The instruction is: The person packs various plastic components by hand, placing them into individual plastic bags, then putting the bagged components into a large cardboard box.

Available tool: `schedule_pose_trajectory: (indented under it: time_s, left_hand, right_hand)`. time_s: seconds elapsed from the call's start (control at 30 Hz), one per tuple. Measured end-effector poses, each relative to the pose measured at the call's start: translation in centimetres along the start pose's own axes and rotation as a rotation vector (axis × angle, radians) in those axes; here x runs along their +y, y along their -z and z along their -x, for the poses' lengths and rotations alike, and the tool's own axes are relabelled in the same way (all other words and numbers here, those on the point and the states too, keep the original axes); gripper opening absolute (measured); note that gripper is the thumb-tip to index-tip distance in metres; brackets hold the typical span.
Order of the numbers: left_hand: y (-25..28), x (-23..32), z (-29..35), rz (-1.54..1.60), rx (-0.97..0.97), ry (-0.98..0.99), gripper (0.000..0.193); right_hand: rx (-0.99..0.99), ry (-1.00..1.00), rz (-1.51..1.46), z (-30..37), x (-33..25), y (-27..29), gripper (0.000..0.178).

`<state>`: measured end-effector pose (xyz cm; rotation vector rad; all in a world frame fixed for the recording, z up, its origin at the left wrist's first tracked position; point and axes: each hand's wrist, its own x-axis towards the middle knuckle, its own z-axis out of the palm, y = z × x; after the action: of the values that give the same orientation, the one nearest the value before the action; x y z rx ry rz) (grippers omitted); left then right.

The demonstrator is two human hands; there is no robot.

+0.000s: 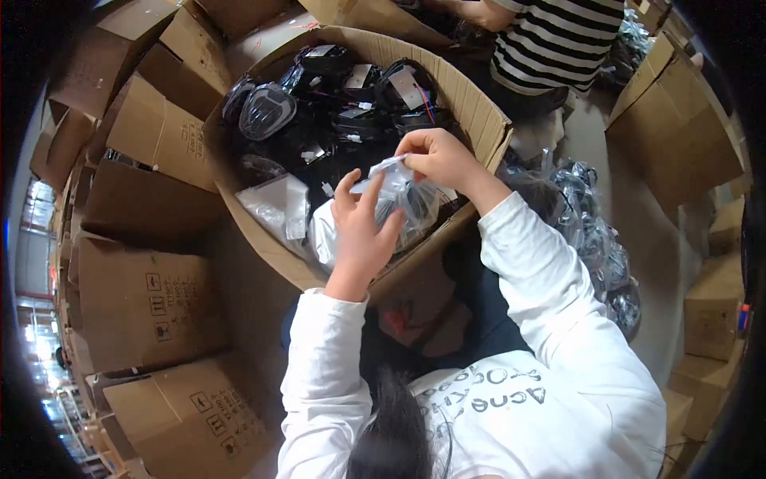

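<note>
Over the near side of a large open cardboard box, my right hand (441, 161) pinches the upper edge of a clear plastic bag (416, 209). Something dark shows through the plastic, too blurred by it to name. My left hand (363, 227) is beside the bag's left side, fingers apart, the fingertips close to its top edge. Whether they touch the plastic I cannot tell. Under the hands, the cardboard box (469, 92) holds several black rounded units with wires and white connectors, among them a unit with a clear oval face (267, 112). Flat clear bags (279, 209) lie left of my left hand.
Cardboard cartons (152, 299) line the left side, with more cartons (674, 128) at the right. Several bagged dark items (594, 215) lie on the floor right of the box. Beyond the box sits another person in a striped shirt (554, 40).
</note>
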<state>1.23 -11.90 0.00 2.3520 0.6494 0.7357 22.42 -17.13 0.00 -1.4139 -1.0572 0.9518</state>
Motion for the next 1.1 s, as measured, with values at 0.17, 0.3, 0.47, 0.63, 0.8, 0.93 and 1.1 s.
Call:
schedule_pose_trajectory:
  time_s: [0.17, 0.3, 0.47, 0.63, 0.8, 0.93, 1.1]
  left_hand:
    - [-1.3, -0.4, 0.4, 0.065, 0.104, 0.048, 0.065]
    - [-2.1, -0.6, 0.7, 0.056, 0.104, 0.02, 0.067]
    - [-2.3, -0.5, 0.6, 0.203, 0.114, 0.137, 0.065]
    - [-1.7, -0.3, 0.0, 0.321, 0.028, 0.201, 0.045]
    - [-2.0, -2.7, -0.3, 0.375, 0.02, 0.248, 0.025]
    - [-1.1, -2.5, 0.1, 0.313, -0.02, 0.085, 0.019]
    - [-0.1, 3.6, 1.4, 0.139, -0.195, -0.309, 0.018]
  right_hand:
    - [0.024, -0.019, -0.025, 0.5, -0.3, -0.4, 0.009]
    - [-0.034, -0.013, -0.012, 0.9, -0.2, -0.6, 0.009]
    - [-0.116, 0.041, -0.043, 0.8, 0.2, -0.8, 0.01]
    - [-0.275, 0.072, -0.007, 0.5, 0.2, -0.2, 0.01]
    - [-0.358, 0.096, 0.091, 0.4, -0.6, -0.8, 0.01]
    - [-0.145, 0.033, 0.074, -0.3, 0.3, -0.1, 0.013]
    - [0.282, -0.001, 0.455, -1.5, 1.9, 1.3, 0.012]
